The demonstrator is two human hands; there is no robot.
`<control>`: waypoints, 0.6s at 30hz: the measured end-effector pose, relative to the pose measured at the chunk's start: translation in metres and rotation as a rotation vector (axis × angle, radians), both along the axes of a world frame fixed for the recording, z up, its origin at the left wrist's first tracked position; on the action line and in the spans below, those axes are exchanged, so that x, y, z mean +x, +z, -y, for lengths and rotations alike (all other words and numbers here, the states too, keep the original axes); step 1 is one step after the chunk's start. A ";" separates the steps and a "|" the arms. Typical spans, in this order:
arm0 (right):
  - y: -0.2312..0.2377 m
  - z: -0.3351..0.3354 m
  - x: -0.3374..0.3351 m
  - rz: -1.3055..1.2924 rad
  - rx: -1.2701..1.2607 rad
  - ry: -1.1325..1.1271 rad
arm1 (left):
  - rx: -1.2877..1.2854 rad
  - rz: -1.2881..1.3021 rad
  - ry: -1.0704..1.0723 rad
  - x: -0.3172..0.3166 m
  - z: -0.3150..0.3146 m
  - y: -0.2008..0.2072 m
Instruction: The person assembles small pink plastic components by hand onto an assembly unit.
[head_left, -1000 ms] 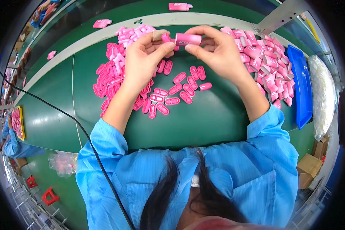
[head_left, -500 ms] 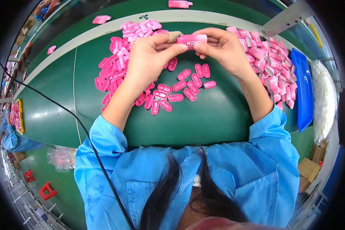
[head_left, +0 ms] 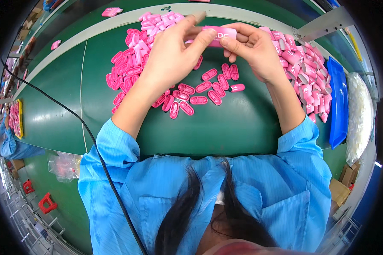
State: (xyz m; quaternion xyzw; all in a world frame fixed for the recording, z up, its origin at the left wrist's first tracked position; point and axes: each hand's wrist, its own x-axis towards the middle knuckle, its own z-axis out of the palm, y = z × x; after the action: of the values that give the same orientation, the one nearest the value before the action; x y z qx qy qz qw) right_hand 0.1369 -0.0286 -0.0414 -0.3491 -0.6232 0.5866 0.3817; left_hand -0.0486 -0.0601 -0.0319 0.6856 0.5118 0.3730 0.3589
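A pink plastic casing (head_left: 222, 35) with white lettering is held level between my two hands at the far side of the green table. My left hand (head_left: 171, 53) pinches its left end between thumb and fingers, with the covered index fingertip lifted away from it. At the other end, the thumb and fingers of my right hand (head_left: 259, 51) are closed on the casing. Several pink oval end pieces (head_left: 203, 86) lie loose below the hands. Beyond my left wrist is a heap of pink oval pieces (head_left: 124, 63). Fingers partly hide the casing's left end.
A pile of pink casings (head_left: 304, 72) lies at the right, beside a blue tray (head_left: 338, 102) and a clear bag of pale items (head_left: 359, 117). A metal bracket (head_left: 325, 24) juts in at the upper right. A black cable (head_left: 78, 117) crosses the left side.
My left index finger has lifted up off the casing. Both hands and the casing sit slightly higher and farther right in the picture, and the view has shifted a little.
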 end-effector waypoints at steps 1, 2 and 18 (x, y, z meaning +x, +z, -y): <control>-0.001 0.001 -0.002 0.027 0.005 0.017 | -0.003 0.241 -0.014 0.002 -0.003 -0.013; -0.002 0.001 -0.002 0.054 0.014 0.032 | -0.003 0.482 -0.030 0.007 -0.005 -0.017; -0.020 0.018 -0.063 0.596 0.908 0.103 | -0.272 0.935 -0.014 -0.049 -0.020 0.002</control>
State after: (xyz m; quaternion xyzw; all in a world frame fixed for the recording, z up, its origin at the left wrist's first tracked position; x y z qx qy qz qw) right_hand 0.0737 -0.0469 -0.0617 -0.2693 -0.9114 0.1523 0.2715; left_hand -0.0977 -0.0402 -0.0297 0.3949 0.3352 0.5684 0.6392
